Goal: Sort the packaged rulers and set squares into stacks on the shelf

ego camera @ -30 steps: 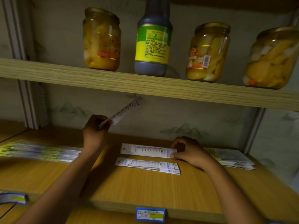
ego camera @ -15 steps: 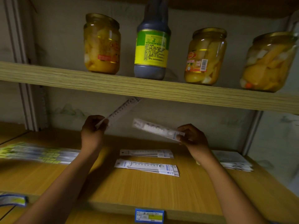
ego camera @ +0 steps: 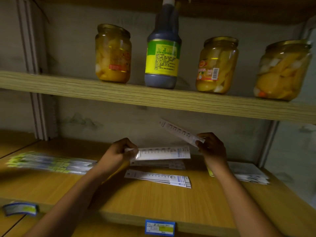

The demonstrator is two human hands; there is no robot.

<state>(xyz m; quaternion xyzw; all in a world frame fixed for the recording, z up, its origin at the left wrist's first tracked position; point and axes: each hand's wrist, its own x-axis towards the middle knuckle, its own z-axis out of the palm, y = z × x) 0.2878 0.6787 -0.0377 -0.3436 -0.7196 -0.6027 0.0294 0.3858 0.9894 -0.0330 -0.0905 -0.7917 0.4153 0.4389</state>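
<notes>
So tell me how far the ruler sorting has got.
Partly done. Two short-ruler stacks lie mid-shelf, the front stack and the rear stack, with a long green-ended pile at left and a flat pile at right. In hand: the left hand holds a packaged ruler above the rear stack, the right hand pinches another ruler. Both remain to be placed.

Above the wooden shelf (ego camera: 153,199), the left hand (ego camera: 118,153) pinches one packaged ruler (ego camera: 164,153) held level, while the right hand (ego camera: 212,147) pinches another ruler (ego camera: 179,131) tilted up-left, over two ruler stacks (ego camera: 159,179).
</notes>
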